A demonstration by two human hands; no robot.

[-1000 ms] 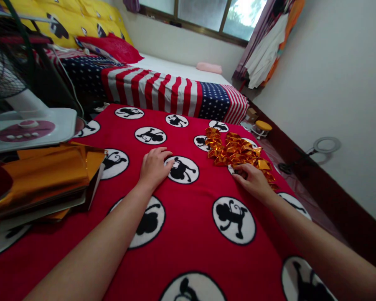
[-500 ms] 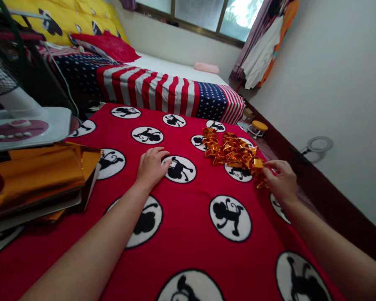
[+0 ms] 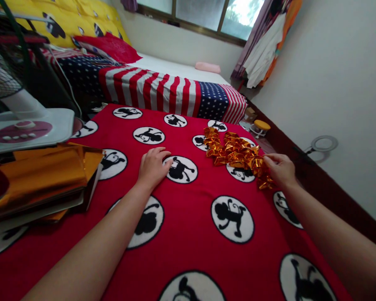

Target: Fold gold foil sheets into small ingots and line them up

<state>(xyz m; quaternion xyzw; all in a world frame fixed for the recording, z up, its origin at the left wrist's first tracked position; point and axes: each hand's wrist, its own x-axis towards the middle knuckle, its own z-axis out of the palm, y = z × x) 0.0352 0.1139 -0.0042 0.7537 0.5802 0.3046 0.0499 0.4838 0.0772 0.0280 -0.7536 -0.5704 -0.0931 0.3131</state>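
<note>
My left hand [image 3: 153, 167] rests palm down on the red cloth [image 3: 188, 217], its thumb apart from its fingers and nothing in it. At the right of the cloth lie several folded gold foil ingots [image 3: 233, 150], shiny and grouped in rows. My right hand [image 3: 280, 169] is at the near right end of this group. Its thumb and forefinger are pinched at the edge of one foil ingot [image 3: 257, 164]; the fingers partly hide the contact. More ingots [image 3: 265, 182] lie just below those fingertips.
A stack of gold foil sheets [image 3: 47, 171] lies at the left, beside a white fan base [image 3: 62, 121]. Beyond the cloth stands a bed with a striped, starred cover [image 3: 163, 90]. At the right are a yellow-topped stool [image 3: 262, 125], a ring-shaped light [image 3: 324, 143] and the wall.
My right hand has shifted slightly upward, and the foil ingot at its fingertips now sits lower against the others. My left hand stays in place on the cloth.
</note>
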